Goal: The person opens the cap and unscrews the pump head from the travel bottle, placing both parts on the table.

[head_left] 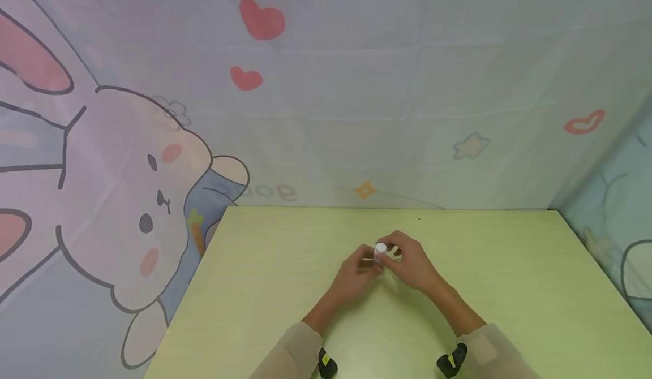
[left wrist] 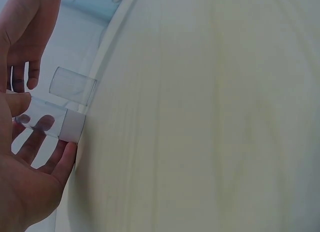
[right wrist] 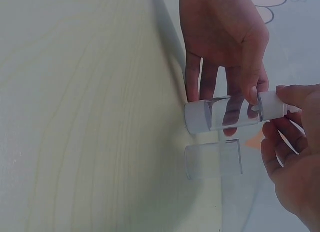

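A clear bottle (right wrist: 235,113) with a white base and a white top piece (right wrist: 272,105) stands upright on the table. My left hand (head_left: 354,276) curls its fingers round the bottle's clear body (left wrist: 47,117). With thumb and fingers, my right hand (head_left: 411,260) pinches the white top piece (head_left: 380,248). Beside the bottle, a clear open cylinder (right wrist: 214,160) stands on the table without touching either hand, also visible in the left wrist view as a transparent cap (left wrist: 73,86).
The pale yellow-green table (head_left: 254,288) ends at a back edge against a printed cloth (head_left: 346,102) with hearts and a rabbit. A tiny dark speck (head_left: 420,219) lies near that back edge.
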{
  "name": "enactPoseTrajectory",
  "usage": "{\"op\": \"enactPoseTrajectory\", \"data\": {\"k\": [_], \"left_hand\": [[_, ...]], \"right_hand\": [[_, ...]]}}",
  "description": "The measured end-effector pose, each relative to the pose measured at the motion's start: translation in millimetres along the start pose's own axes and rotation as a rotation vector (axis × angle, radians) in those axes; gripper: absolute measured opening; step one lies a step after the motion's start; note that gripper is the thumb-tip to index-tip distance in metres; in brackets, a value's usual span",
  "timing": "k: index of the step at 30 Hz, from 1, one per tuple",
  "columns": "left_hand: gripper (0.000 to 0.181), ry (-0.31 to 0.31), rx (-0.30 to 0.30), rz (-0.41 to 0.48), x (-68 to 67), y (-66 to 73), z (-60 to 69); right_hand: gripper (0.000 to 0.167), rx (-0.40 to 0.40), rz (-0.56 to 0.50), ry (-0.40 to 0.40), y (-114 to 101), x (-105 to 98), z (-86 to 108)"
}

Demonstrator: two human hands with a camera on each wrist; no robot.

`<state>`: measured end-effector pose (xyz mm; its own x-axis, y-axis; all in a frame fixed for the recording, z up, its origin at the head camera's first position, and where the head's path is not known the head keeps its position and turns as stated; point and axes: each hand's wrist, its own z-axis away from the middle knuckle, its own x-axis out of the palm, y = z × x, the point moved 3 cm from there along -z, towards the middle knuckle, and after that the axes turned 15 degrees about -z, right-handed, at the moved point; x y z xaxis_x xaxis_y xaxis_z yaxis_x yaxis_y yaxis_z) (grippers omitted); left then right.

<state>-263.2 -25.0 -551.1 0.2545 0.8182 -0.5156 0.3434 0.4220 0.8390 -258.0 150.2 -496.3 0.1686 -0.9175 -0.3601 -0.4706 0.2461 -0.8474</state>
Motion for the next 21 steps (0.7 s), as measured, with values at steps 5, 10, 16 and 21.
{"op": "enactPoseTrajectory", "data": {"k": [5,10,16,21], "left_hand": [[0.023,0.013,0.015,0.006,0.0,1.0,1.0],[0.021,0.005,0.017,0.012,-0.6,2.1,1.1],[0.021,-0.009,0.019,0.013,0.2,-0.2,-0.8],[0.021,-0.017,0.003,0.005,1.2,-3.8,-1.3]], "right_hand": [[0.021,0.008,0.002,0.0,-0.6,0.6,0.8],[0.023,-0.013,0.007,0.008,-2.9,1.2,2.0],[0.028,0.015,0.029,0.049,0.5,-0.5,2.9],[0.027,0.067,0.027,0.057,3.1,-2.2,3.6]]}}
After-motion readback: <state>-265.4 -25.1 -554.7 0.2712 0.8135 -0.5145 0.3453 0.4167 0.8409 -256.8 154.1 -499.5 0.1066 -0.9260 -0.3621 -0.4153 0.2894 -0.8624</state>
